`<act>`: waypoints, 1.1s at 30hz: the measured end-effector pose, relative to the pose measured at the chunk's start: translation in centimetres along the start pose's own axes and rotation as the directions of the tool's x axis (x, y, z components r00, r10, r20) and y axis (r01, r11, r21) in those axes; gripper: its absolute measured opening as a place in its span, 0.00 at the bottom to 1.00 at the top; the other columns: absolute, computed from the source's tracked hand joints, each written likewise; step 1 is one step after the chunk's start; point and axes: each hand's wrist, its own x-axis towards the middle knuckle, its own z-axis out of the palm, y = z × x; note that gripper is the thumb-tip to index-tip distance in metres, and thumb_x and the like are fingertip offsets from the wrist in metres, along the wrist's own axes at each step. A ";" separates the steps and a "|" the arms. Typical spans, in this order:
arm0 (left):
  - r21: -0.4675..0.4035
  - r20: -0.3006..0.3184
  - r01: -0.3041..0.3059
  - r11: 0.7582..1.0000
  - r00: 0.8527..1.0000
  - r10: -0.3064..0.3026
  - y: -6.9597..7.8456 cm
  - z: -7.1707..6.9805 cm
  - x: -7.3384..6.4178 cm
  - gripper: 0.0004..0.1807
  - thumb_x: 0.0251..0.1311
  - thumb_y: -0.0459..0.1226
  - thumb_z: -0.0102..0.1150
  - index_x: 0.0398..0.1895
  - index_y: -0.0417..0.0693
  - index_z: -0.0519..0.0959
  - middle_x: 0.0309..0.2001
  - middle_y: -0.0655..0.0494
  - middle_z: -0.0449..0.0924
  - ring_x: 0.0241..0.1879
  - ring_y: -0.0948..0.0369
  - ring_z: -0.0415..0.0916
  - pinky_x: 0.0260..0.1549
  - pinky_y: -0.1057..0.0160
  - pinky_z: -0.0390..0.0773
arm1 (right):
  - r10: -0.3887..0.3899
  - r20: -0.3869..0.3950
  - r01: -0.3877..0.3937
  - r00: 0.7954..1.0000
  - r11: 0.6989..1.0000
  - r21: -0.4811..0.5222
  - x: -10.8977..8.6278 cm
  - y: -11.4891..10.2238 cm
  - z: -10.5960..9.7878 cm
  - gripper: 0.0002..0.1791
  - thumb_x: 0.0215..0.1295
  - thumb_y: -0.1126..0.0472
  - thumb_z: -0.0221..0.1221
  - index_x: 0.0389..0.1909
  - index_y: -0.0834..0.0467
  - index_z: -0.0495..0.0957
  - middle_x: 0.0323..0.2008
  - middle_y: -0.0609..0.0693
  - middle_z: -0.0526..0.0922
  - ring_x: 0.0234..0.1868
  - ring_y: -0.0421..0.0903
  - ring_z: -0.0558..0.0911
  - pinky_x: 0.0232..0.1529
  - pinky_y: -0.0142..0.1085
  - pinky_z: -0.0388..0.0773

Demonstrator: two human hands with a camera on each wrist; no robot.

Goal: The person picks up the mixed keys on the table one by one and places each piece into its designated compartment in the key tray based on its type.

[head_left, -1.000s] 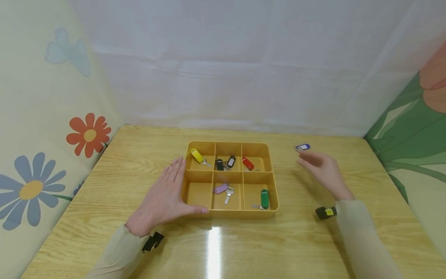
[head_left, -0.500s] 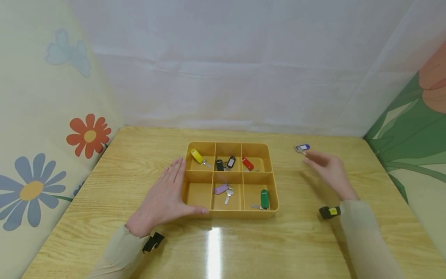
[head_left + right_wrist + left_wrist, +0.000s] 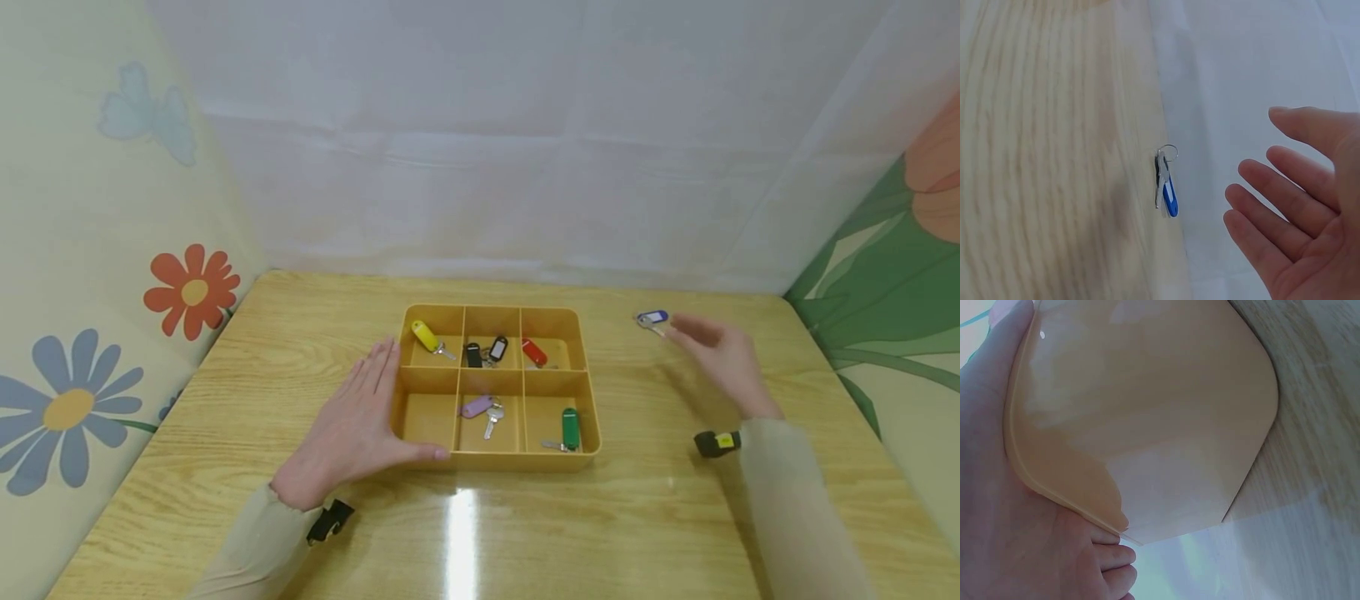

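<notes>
My left hand rests along the left side of a yellow six-compartment tray, fingers straight and the thumb lying at its front edge. In the left wrist view the palm lies against the tray's corner. To the right of the tray, my right hand hovers over the table, thumb and fingers apart. Just beyond its fingertips lies a key with a blue tag. In the right wrist view the blue-tagged key lies apart from the hand, and nothing is between the fingers.
Inside the tray lie keys with a yellow tag, black tags, a red tag, a lilac tag and a green tag. A white cloth hangs behind the wooden table.
My right hand has drawn back to the right, away from the blue-tagged key, uncovering more of the key. The left hand and the tray have stayed put.
</notes>
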 end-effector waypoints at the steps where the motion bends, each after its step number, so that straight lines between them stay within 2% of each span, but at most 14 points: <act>1: 0.001 0.000 0.000 1.000 1.000 0.000 0.0 0.0 0.0 0.82 0.36 0.86 0.50 0.81 0.39 0.33 0.81 0.44 0.29 0.79 0.50 0.31 0.76 0.48 0.42 | 0.004 0.000 -0.004 1.000 1.000 0.004 0.1 0.0 -0.1 0.37 0.71 0.37 0.58 0.70 0.60 0.72 0.66 0.60 0.76 0.65 0.60 0.74 0.63 0.59 0.71; 6: -0.001 0.012 0.001 1.000 1.000 -0.001 0.1 -0.1 0.0 0.83 0.36 0.86 0.50 0.81 0.38 0.33 0.81 0.44 0.29 0.79 0.50 0.31 0.76 0.47 0.42 | 0.022 -0.008 -0.022 1.000 1.000 0.007 0.6 -0.3 -0.5 0.43 0.68 0.32 0.58 0.71 0.59 0.71 0.67 0.60 0.75 0.66 0.59 0.73 0.64 0.58 0.71; 13: -0.006 0.025 0.003 1.000 1.000 -0.003 0.2 -0.3 0.0 0.83 0.36 0.86 0.50 0.81 0.38 0.32 0.81 0.43 0.28 0.79 0.50 0.30 0.76 0.47 0.42 | 0.012 -0.007 -0.012 1.000 1.000 0.002 1.6 -1.0 -0.9 0.39 0.70 0.36 0.59 0.71 0.60 0.71 0.67 0.60 0.75 0.66 0.59 0.73 0.66 0.57 0.70; 22: -0.007 0.018 -0.004 1.000 1.000 0.004 0.1 -0.2 0.1 0.83 0.36 0.86 0.50 0.81 0.39 0.32 0.81 0.44 0.27 0.79 0.50 0.30 0.76 0.47 0.42 | -0.024 0.020 0.026 0.999 0.998 -0.053 3.1 -1.3 -1.1 0.41 0.70 0.35 0.58 0.71 0.62 0.71 0.66 0.63 0.75 0.65 0.62 0.73 0.65 0.59 0.70; 28: 0.005 0.013 -0.013 1.000 1.000 0.013 0.0 0.0 0.2 0.83 0.36 0.86 0.50 0.81 0.37 0.32 0.81 0.42 0.29 0.79 0.48 0.32 0.76 0.47 0.42 | -0.017 0.030 0.018 0.999 0.999 -0.043 3.8 -1.4 -1.2 0.43 0.68 0.32 0.58 0.71 0.61 0.70 0.68 0.61 0.73 0.67 0.61 0.72 0.66 0.59 0.68; 33: 0.011 0.017 -0.010 1.000 1.000 0.010 -0.1 0.0 0.1 0.83 0.36 0.86 0.50 0.81 0.37 0.33 0.81 0.42 0.29 0.79 0.49 0.31 0.76 0.47 0.42 | -0.025 0.034 0.026 0.999 0.999 -0.026 4.4 -1.4 -1.2 0.41 0.71 0.35 0.58 0.72 0.62 0.69 0.68 0.62 0.72 0.67 0.61 0.71 0.67 0.58 0.68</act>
